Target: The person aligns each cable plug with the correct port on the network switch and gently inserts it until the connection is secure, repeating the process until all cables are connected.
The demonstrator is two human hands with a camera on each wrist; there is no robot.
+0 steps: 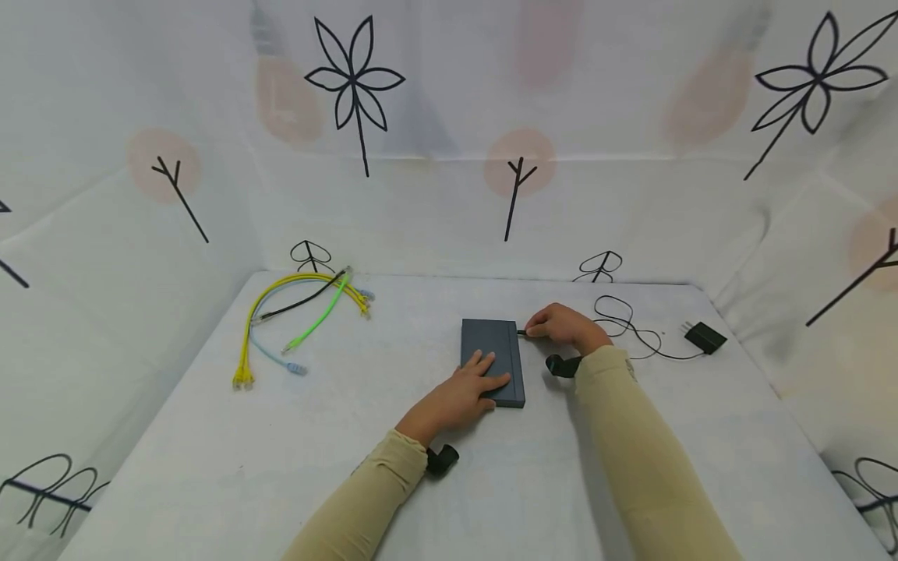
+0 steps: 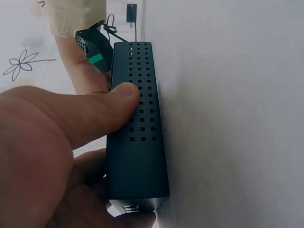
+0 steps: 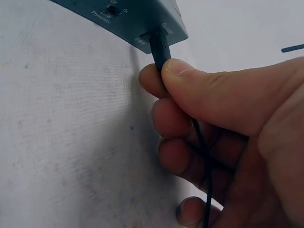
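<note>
A dark grey network switch (image 1: pixel 493 343) lies flat on the white table. My left hand (image 1: pixel 452 397) holds it, fingers spread over the top and the thumb (image 2: pixel 121 102) against the vented side (image 2: pixel 142 109). Between thumb and fingertips, my right hand (image 1: pixel 561 327) pinches the black power plug (image 3: pixel 160 47), whose tip sits in the socket at the end of the switch's labelled panel (image 3: pixel 123 19). How deep the tip goes is hidden. From the plug a thin black cord (image 3: pixel 205 156) runs down past the curled fingers.
The cord (image 1: pixel 634 327) loops rightward to a black power adapter (image 1: pixel 705 337) with its prongs showing. At the table's back left lie yellow network cables (image 1: pixel 252 323), a green one (image 1: pixel 323 315), a black one (image 1: pixel 302 300) and a light blue one (image 1: pixel 270 354). Patterned cloth (image 1: pixel 435 202) stands behind the table.
</note>
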